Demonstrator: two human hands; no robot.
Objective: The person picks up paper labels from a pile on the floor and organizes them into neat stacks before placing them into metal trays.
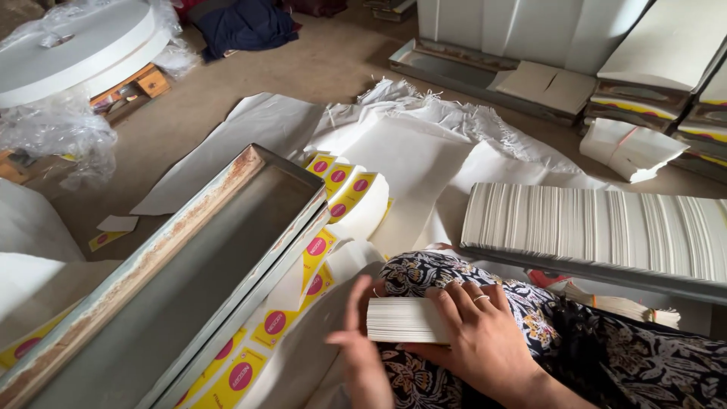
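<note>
White paper makes up the small stack of flat sheets point(405, 320) that both hands work on, held over the person's lap on the dark floral cloth point(606, 356) at the lower middle of the view. The right hand point(485, 333) lies over the top of the stack, fingers spread and curled down across its upper face, thumb below, so it is clamped on the stack; a ring shows on one finger. The left hand point(362, 344) stands upright on edge against the stack's left end, palm flat to the sheet edges, fingers straight and together, touching rather than gripping; it is blurred with movement.

Squaring the sheets well looks like a matter of keeping the right hand's hold loose enough for the sheets to slide while the flat left palm pats the end flush, and of keeping the stack level so none fan out.

A long rusted metal tray point(189, 265) runs diagonally just left of the hands, with yellow printed labels with pink discs point(333, 182) lying under and beside it on the white floor sheet point(409, 159). A large row of packed white sheets point(598, 227) sits to the right, well apart from the hands.
</note>
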